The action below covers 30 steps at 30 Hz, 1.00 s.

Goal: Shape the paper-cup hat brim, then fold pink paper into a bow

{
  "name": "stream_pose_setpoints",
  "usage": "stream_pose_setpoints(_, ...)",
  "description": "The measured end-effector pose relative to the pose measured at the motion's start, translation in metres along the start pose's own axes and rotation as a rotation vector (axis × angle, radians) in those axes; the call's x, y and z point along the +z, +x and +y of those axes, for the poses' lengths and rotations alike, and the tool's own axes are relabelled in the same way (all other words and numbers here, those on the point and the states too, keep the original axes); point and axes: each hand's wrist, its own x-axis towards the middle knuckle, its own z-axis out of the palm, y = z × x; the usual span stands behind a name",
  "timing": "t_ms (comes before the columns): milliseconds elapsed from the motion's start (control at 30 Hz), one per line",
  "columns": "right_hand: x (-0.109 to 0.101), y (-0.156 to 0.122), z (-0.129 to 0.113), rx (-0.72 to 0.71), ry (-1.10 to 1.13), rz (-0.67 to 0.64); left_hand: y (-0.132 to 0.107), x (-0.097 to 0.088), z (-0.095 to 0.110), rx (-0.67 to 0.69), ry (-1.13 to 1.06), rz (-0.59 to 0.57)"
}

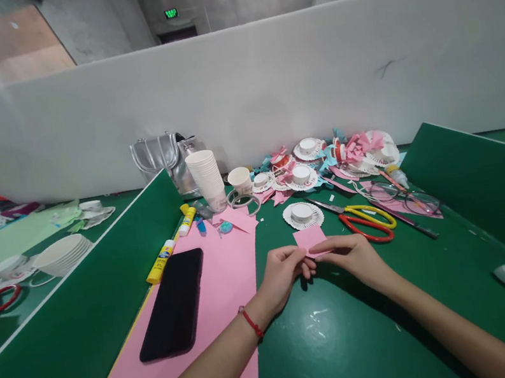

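Observation:
A small pink square of paper is pinched along its near edge by both hands, just above the green tabletop. My left hand, with a red cord bracelet at the wrist, closes on its left corner. On the right corner my right hand has its fingers closed. Right behind the paper lies a white paper-cup base with a fringed rim. Scissors with red and yellow handles rest open-bladed beyond my right hand.
Pink sheets lie at left under a black phone, near glue sticks. Stacked paper cups, tape rolls, a silver bag and cut-paper pieces line the back. Green dividers flank the place; glasses lie right.

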Motion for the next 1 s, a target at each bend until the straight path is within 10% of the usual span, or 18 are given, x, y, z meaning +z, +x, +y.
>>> stream_pose_setpoints(1000,0.006,-0.001,-0.001,0.208,0.215,0.105,-0.003,0.001,0.006,0.135,0.356,0.025)
